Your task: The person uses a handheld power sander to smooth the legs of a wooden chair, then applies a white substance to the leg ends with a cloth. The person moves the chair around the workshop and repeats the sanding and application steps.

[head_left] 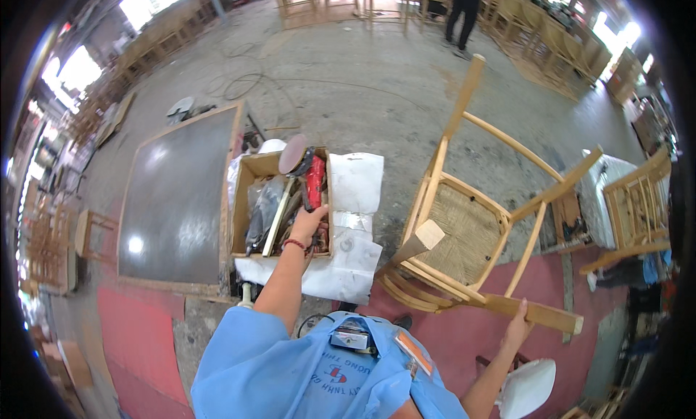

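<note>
My left hand [309, 225] is closed round the rear of a red power sander [315, 183] with a round disc pad. The sander rests over a cardboard box [241, 194], its disc leaning toward the box's far edge. In the box lie a pale stick [278, 216] and other tools in a jumble. Off to the right, my right hand [518, 326] grips a leg of a wooden chair [533, 312]. The chair is tipped over, its woven seat [464, 227] facing me and its legs sticking out.
A dark-topped board table [174, 201] stands left of the box. White sheeting [355, 183] lies under the box. Red matting [138, 332] covers part of the floor. A cable [254, 82] loops farther off. Another chair [638, 198] stands at right; a person [462, 17] is far away.
</note>
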Available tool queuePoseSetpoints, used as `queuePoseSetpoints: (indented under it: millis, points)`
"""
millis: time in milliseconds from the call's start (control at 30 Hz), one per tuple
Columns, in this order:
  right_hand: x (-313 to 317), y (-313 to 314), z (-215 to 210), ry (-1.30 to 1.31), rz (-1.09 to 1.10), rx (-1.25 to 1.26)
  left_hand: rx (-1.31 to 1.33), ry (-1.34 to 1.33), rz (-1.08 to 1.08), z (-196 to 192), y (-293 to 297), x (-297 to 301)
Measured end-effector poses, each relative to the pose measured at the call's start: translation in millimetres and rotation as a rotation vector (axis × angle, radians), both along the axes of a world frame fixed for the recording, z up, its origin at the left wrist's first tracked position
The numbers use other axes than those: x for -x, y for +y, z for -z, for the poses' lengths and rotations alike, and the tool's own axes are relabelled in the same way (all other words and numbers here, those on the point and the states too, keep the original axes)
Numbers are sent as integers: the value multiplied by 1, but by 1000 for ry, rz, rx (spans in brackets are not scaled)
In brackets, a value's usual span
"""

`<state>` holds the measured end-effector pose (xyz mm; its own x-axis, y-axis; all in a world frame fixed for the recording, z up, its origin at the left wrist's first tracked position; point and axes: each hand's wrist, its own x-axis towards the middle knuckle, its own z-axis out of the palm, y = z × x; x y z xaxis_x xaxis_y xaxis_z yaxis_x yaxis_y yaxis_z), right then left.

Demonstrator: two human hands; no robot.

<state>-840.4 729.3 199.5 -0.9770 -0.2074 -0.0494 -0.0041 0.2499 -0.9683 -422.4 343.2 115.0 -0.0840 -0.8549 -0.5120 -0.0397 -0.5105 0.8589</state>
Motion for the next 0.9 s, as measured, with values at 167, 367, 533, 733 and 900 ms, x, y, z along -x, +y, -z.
queuePoseSetpoints:
  millis: [167, 367, 533, 733, 900]
  points:
    - [-77, -5, -15, -191, -483, -419, 12, 276, 21, 3, -2, -9]
    - [-150, -66, -106, -378, -1448, -222, 70, 493, 170, -70, 59, -18]
    - [-192, -119, -177, -44, -1517, 98, 185, 610, 395, -165, 118, -7]
    - [-219, -132, -208, -99, -1137, 652, 119, 665, 863, -224, 187, 47]
    - [-170, -80, -196, -84, -935, 847, 256, 553, 1166, -222, 236, 105]
